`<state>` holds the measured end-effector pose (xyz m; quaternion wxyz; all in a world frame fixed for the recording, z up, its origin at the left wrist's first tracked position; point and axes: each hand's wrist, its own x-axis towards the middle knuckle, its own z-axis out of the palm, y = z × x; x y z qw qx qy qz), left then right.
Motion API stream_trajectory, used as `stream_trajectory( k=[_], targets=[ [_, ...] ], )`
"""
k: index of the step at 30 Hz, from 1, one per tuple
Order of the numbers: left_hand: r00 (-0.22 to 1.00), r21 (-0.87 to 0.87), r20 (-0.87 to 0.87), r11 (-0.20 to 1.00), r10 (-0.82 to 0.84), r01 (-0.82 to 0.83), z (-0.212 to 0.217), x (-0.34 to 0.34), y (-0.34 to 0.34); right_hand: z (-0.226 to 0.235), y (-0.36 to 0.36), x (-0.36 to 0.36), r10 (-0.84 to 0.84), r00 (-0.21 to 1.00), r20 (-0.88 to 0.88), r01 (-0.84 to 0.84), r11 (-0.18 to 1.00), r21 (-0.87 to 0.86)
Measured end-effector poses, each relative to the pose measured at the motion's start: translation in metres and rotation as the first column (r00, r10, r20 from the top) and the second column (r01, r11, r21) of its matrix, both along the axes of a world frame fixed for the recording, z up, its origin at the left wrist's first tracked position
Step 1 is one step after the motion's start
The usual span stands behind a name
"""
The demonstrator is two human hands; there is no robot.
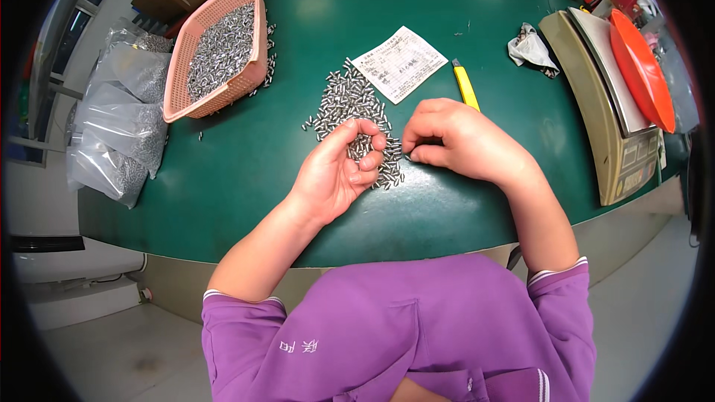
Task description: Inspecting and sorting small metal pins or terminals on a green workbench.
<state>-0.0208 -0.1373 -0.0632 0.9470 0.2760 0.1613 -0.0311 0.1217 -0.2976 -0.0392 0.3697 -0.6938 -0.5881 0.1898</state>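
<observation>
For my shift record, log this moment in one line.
left hand: curled at metal pile; right hand: beside pile's right edge; knife: beyond right hand

A loose pile of small, silvery metal pieces lies before me, spilled flat in a long band. They're short and stubby (dark streaks between the shine), pointing every which way, partly hidden behind my curled left hand.

The person wears a purple shirt with white-striped short sleeves and 2 white characters.
</observation>
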Motion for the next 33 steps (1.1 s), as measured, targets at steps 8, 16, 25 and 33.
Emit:
stream_trajectory(
  k=[8, 16, 25, 33],
  targets=[
    [1.000, 0.015, -0.001, 1.000, 0.003, -0.003, 0.000, 0.000, -0.001, -0.010, 0.002, -0.006, -0.037, 0.984, 0.172, 0.045, 0.998, -0.041],
    [1.000, 0.021, 0.005, 1.000, 0.001, -0.001, -0.001, 0.000, 0.000, -0.015, 0.006, -0.005, -0.143, 0.958, 0.249, 0.142, 0.990, 0.023],
    [1.000, 0.031, 0.009, 1.000, -0.002, 0.002, -0.002, 0.000, 0.000, -0.024, 0.015, -0.007, -0.190, 0.951, 0.244, 0.170, 0.980, 0.098],
    [1.000, 0.018, 0.003, 1.000, 0.006, -0.006, 0.000, 0.000, -0.001, -0.024, 0.015, -0.005, -0.123, 0.965, 0.232, 0.092, 0.986, 0.138]
  ],
)
